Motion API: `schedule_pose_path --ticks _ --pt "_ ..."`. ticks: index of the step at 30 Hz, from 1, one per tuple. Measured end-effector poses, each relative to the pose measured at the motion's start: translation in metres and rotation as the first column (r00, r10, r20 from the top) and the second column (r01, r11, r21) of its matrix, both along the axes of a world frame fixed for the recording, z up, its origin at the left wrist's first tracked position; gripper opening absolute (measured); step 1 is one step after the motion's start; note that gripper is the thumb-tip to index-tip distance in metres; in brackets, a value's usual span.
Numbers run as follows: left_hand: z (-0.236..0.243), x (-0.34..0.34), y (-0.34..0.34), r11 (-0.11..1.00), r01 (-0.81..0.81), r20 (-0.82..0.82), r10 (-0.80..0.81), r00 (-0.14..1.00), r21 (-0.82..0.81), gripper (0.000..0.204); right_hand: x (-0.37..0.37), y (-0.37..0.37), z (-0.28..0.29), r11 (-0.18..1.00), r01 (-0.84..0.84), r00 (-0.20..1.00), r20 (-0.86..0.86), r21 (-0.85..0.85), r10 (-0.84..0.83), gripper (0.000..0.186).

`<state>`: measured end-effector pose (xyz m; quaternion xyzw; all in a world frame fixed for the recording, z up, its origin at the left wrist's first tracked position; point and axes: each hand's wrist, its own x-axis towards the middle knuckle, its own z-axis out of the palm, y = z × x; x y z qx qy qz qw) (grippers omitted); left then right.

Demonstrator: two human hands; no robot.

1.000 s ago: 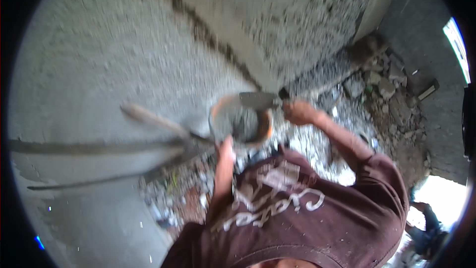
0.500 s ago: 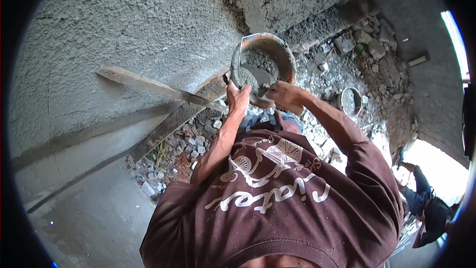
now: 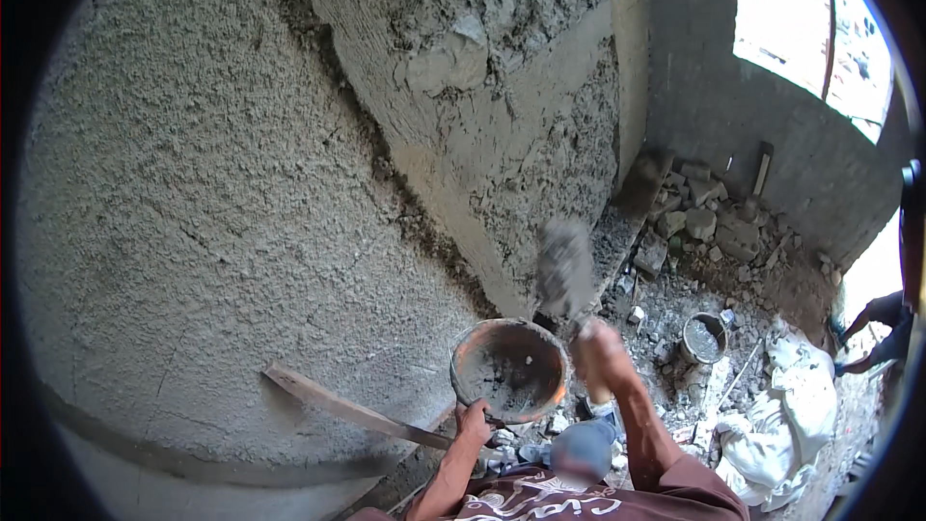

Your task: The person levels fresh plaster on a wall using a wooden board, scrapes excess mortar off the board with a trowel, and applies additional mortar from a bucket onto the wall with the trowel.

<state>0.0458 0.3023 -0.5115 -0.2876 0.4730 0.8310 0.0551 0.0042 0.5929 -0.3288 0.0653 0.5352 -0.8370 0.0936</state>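
Observation:
My left hand grips the near-left rim of a round, mortar-crusted bucket with orange patches. Wet grey mortar lies in its bottom. To the right of the bucket, my right hand is closed round the handle of a trowel, smeared by motion. A lump of grey mortar rides on the blade, raised in front of the wall. That wall carries partly smoothed plaster, with a rough, thick patch higher up.
A wooden strip leans at the left wall. Broken stones are heaped at the far right corner. A small bucket stands on rubble, near white sacks. Another person is partly visible at the right edge.
My view has tilted up the wall. My right hand has come out of the bucket and risen to its right with a mortar-loaded trowel. My left hand still holds the rim.

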Motion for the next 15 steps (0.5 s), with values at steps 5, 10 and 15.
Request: schedule_pose_path --ticks 5,10,15 --pt "-0.013 0.004 -0.031 0.967 -0.044 0.166 0.087 0.982 -0.249 0.059 -0.072 0.047 0.053 0.217 0.969 0.232 -0.756 0.121 -0.612 0.039" --pt "-0.034 0.030 -0.063 0.916 -0.043 0.274 0.163 0.948 -0.398 0.057 -0.148 0.062 0.150 -0.220 0.902 -0.388 -0.474 -0.372 -0.790 0.020" --pt "0.006 0.047 -0.024 0.876 -0.062 0.343 0.251 0.905 -0.479 0.057 -0.311 0.092 0.147 -0.674 0.619 -0.744 -0.575 -0.403 -0.339 0.016"
